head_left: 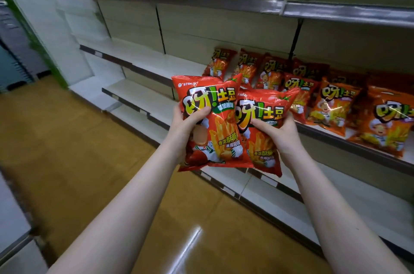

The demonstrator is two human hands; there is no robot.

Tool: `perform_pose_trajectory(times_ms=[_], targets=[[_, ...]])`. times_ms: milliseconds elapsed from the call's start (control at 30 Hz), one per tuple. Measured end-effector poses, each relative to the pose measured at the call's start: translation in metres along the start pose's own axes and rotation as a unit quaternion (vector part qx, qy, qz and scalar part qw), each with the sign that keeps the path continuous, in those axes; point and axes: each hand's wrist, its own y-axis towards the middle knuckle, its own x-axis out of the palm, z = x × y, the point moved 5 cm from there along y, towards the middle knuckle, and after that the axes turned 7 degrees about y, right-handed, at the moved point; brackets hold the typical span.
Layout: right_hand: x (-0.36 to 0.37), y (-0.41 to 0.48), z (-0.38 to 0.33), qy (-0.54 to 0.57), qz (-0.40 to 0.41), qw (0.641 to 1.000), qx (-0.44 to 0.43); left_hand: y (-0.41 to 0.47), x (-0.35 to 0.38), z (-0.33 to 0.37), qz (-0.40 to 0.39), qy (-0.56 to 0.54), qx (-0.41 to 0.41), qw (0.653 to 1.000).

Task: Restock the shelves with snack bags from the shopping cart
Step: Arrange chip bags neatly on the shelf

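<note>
Store aisle: beige shelves run from upper left to lower right above a glossy tan floor. At center frame, the left hand holds a red snack bag, grip closed on its left edge with the thumb across the front. The right hand holds a second red bag, grip closed on its right side; this bag sits partly behind the first. At right, a row of matching bags stands on the middle shelf.
</note>
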Motion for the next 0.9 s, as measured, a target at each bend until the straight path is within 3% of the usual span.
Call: perform_pose_trajectory(times_ms=[400, 900], targets=[[0.049, 0.123, 0.009, -0.032, 0.119, 0.992, -0.036, 0.163, -0.029, 0.016, -0.066, -0.002, -0.003, 0.998], [-0.009, 0.342, 0.051, -0.061, 0.251, 0.966, 0.009, 0.398, 0.046, 0.006, -0.098, 0.099, 0.013, 0.99]])
